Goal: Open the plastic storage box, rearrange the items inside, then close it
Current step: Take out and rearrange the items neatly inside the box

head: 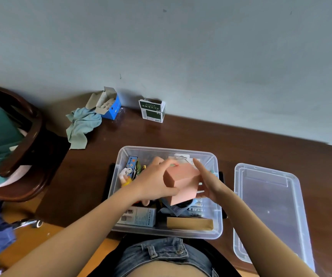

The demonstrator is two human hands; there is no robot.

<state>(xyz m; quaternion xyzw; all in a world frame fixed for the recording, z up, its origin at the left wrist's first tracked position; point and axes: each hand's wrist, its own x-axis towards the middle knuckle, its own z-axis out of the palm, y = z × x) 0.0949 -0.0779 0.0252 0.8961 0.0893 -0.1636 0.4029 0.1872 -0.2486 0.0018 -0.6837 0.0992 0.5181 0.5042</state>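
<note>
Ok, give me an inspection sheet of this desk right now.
Surface: dark wooden desk.
Job's things: clear storage box open, packed with items; lid flat to its right.
Clutter: blue carton, green-white carton, teal cloth.
Hands: left hand grips pink box over the storage box; right hand flat against it.
Cables: nothing seen.
Surroundings: grey wall, wooden chair at left.

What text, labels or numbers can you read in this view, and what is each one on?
Nothing can be quoted with confidence.
Green and white carton by the wall: printed characters and a barcode, too small.
Blue open carton: small marks, unreadable.
Blue patterned box in the storage box: characters, blurred.
White box at the front: fine print, unreadable.
Pink box held in both hands: no print visible.
</note>
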